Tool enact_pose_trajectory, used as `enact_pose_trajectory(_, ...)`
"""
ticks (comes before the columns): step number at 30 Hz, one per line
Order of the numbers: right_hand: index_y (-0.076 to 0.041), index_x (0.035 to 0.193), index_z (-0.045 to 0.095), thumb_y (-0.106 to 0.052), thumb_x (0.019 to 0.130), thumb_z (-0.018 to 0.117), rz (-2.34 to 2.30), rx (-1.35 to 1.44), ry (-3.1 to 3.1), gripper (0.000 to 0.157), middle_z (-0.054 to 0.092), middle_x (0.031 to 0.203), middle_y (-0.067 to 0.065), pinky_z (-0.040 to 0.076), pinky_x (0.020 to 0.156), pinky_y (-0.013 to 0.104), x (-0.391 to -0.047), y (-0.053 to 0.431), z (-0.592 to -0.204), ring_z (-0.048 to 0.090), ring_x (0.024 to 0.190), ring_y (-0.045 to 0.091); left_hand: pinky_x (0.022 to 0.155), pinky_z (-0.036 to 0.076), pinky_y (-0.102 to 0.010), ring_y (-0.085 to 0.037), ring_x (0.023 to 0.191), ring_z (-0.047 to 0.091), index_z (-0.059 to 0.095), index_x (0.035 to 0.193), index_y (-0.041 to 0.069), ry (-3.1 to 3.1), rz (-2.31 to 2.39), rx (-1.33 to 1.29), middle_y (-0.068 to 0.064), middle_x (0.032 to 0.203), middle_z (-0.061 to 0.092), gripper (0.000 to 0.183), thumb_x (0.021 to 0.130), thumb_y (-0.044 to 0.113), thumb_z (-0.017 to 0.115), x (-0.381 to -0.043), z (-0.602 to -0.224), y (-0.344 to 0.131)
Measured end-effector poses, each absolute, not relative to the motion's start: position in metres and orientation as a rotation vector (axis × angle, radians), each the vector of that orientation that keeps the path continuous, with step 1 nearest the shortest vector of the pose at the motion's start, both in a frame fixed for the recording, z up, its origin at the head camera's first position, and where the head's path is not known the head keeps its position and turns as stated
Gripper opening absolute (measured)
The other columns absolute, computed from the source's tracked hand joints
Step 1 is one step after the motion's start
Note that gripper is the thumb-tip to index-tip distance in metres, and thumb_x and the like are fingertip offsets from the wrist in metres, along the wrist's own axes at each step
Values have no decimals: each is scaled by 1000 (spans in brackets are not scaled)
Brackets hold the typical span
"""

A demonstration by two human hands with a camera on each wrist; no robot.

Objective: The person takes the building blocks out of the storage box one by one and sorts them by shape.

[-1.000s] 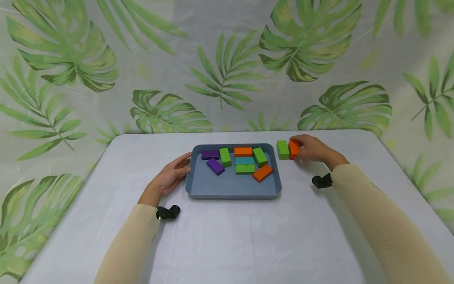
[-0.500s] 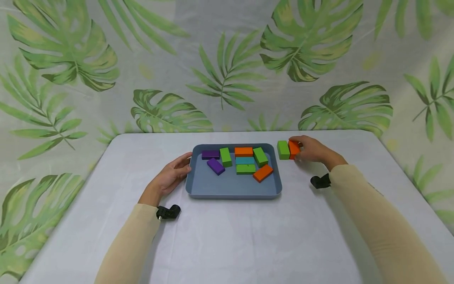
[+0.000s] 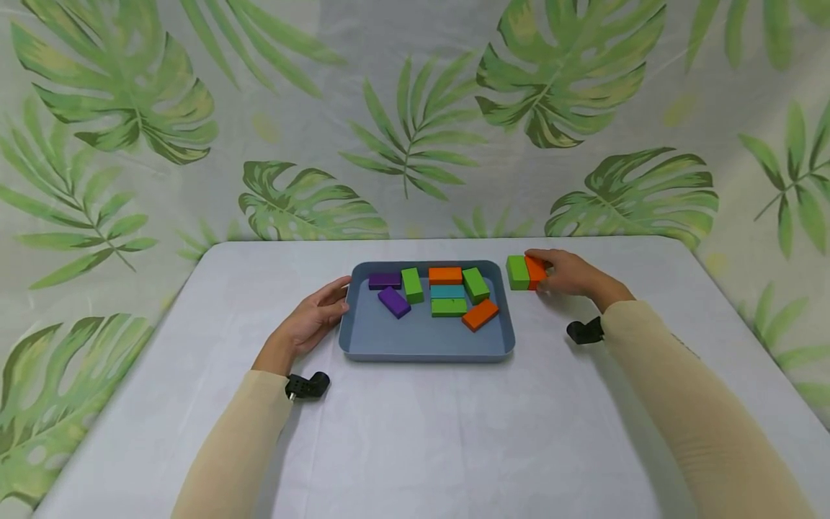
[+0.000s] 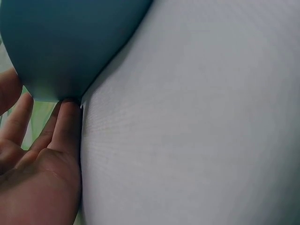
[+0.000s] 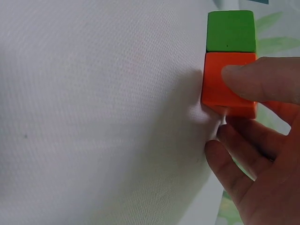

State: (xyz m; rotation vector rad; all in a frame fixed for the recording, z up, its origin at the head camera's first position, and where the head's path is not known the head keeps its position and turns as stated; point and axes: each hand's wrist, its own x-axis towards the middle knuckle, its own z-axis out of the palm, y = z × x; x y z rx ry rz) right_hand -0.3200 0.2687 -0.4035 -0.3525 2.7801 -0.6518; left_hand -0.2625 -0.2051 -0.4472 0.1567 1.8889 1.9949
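In the head view, my right hand (image 3: 570, 275) holds an orange block (image 3: 535, 268) between thumb and fingers, on the white table to the right of the tray. That block's side lies flush against a green block (image 3: 517, 272). In the right wrist view, the thumb presses the end of the orange block (image 5: 220, 84), and the green block (image 5: 231, 32) sits right beyond it. My left hand (image 3: 316, 316) rests against the left side of the grey-blue tray (image 3: 421, 346), fingers loosely extended. The left wrist view shows its fingertips touching the tray's outer wall (image 4: 70, 51).
Inside the tray lie two purple blocks (image 3: 394, 303), a blue block (image 3: 447, 292), two orange blocks (image 3: 480, 315) and three green blocks (image 3: 449, 308), mostly toward its back. A leaf-patterned cloth (image 3: 415, 130) hangs behind the table (image 3: 415, 432).
My right hand has slid the orange block slightly left and straightened it, closing the narrow gap to the green block. The left hand and tray have stayed in place.
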Motion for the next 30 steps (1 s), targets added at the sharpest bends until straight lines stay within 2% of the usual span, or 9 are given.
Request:
enact_pose_trajectory(11, -6, 155, 31, -6, 87, 61, -649, -356, 2775, 74, 40, 149, 29, 35, 111, 62, -319, 271, -405, 42, 124, 42, 128, 9, -47, -29, 156, 9, 19, 160, 14, 1900, 1985, 168, -15, 168, 10, 67, 101, 1, 48, -263, -448, -202)
enact_pose_trajectory(16, 0, 157, 18, -7, 85, 66, -649, -365, 2763, 86, 36, 150, 33, 32, 115, 63, -319, 272, -402, 40, 133, 47, 128, 9, -46, -29, 156, 10, 19, 160, 14, 1902, 1980, 174, -15, 168, 10, 67, 101, 2, 49, -262, -448, -201)
enact_pose_trajectory(20, 3, 157, 12, -8, 86, 66, -630, -412, 2765, 91, 30, 153, 36, 34, 112, 64, -317, 271, -391, 40, 135, 52, 128, 11, -46, -28, 156, 12, 19, 160, 16, 1921, 1974, 170, -14, 168, 12, 68, 100, 3, 50, -261, -447, -201)
enact_pose_trajectory(25, 1, 157, 18, -9, 90, 60, -645, -460, 2802, 80, 27, 155, 33, 39, 108, 65, -310, 264, -371, 40, 135, 52, 128, 11, -45, -27, 156, 12, 20, 160, 16, 1927, 1973, 161, -13, 168, 11, 68, 100, 2, 49, -262, -446, -203)
enact_pose_trajectory(30, 1, 153, 32, -10, 93, 59, -642, -590, 2871, 67, 36, 153, 30, 45, 102, 61, -300, 249, -355, 46, 132, 48, 128, 11, -45, -27, 156, 11, 20, 160, 16, 1924, 1968, 151, -13, 168, 10, 68, 101, 2, 50, -261, -445, -204)
